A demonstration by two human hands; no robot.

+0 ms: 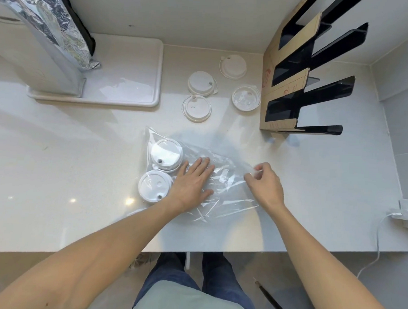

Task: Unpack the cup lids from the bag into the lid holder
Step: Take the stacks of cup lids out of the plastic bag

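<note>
Two lids (159, 170) sit inside the bag (212, 159) on the surface (57, 171). My left hand (192, 183) presses flat to pin it; my right hand (265, 182) fingers pinch its open edge, widening the mouth.

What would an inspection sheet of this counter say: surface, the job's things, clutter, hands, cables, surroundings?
Surface: pale counter, glossy.
Job's things: clear bag lying flat with two lid stacks at its left end; four loose lids behind it; black lid holder on the right, slots look empty.
Clutter: white tray with a foil bag on it.
Hands: left hand flat on the bag; right hand pinching the plastic.
Cables: white cable hanging off the right edge.
Surroundings: white wall, grey tiles.
</note>
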